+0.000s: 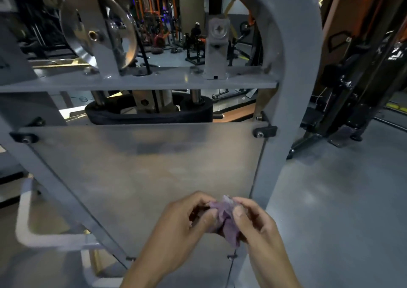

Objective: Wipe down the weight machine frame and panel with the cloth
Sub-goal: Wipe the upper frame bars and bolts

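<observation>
The grey-painted steel weight machine frame point(295, 71) fills most of the view, its right upright curving over at the top into an arch. Bolted within it is a large translucent, frosted plastic panel point(141, 168), held at its corners by small black clips; the dark weight stack shows dimly above and behind it. A polished round metal pulley wheel point(97, 29) sits on the frame's flat crossbar. Low in front of the panel, both hands meet. The left hand point(176, 226) has its fingers curled, thumb and fingertips pinching one side of a small crumpled purple cloth point(224, 221). The right hand point(255, 223) likewise grips the other side, thumb pressed on the fabric. The cloth is bunched between them, clear of the panel surface.
</observation>
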The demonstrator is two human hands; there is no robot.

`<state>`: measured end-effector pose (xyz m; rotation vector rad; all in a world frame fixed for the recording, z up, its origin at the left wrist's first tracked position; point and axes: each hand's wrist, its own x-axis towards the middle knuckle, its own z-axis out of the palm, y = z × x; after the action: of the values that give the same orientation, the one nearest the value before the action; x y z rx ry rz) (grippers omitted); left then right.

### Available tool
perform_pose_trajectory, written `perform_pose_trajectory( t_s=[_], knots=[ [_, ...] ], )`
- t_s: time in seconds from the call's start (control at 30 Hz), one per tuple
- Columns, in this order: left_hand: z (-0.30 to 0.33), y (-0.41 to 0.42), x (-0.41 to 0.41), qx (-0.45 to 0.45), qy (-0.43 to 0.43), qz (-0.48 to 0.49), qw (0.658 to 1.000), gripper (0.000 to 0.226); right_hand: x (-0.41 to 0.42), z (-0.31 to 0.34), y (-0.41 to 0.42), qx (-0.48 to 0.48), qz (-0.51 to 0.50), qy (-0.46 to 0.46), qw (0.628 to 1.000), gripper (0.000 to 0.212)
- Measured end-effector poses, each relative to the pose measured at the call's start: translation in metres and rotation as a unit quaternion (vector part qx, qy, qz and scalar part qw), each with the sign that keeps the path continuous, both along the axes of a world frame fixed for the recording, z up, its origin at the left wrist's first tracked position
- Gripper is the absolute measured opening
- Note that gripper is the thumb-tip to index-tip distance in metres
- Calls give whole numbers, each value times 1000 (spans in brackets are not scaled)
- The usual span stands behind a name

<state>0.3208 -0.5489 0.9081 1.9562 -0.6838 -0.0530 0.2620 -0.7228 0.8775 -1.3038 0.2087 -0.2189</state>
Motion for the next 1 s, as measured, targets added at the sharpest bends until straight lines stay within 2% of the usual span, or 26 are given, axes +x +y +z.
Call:
perform_pose_trajectory(
  t_s=[0.07, 0.17, 0.27, 0.33, 0.43, 0.5, 0.6, 0.67, 0.77, 0.87, 0.93, 1.0],
  knots=[
    [1, -1, -3, -45, 23, 26, 998, 13, 0, 1, -3, -1, 67, -1, 998, 65],
    [8, -5, -5, -157, 88, 69, 981, 20, 4, 2, -7, 51, 137, 4, 989, 56],
    [6, -4, -4, -214, 147, 120, 958, 27, 7, 3, -11, 130, 117, 44, 984, 69],
    [2, -2, -4, -241, 185, 129, 944, 34, 7, 5, -12, 139, 111, 42, 983, 76],
    [-2, -4, -9, -299, 268, 111, 909, 54, 7, 9, -16, 121, 105, 35, 987, 56],
    [-3, -6, -12, -283, 285, 91, 911, 57, 6, 14, -19, 106, 93, 27, 990, 46],
    [-4, -11, -16, -222, 268, 59, 936, 36, 4, 20, -25, 101, 63, 22, 993, 25],
    [-4, -13, -15, -217, 260, 69, 938, 29, 3, 19, -28, 91, 50, 28, 994, 32],
    [-2, -17, -12, -222, 247, 70, 941, 30, 3, 19, -29, 67, 65, 44, 995, 36],
    [-1, -20, -6, -225, 251, 22, 941, 30, 1, 16, -29, 108, 142, 57, 982, 52],
    [3, -23, -1, -212, 236, -11, 948, 22, -1, 14, -31, 110, 158, 69, 979, 63],
    [6, -26, 5, -205, 217, -26, 954, 19, -2, 14, -34, 98, 160, 68, 980, 57]
  ],
)
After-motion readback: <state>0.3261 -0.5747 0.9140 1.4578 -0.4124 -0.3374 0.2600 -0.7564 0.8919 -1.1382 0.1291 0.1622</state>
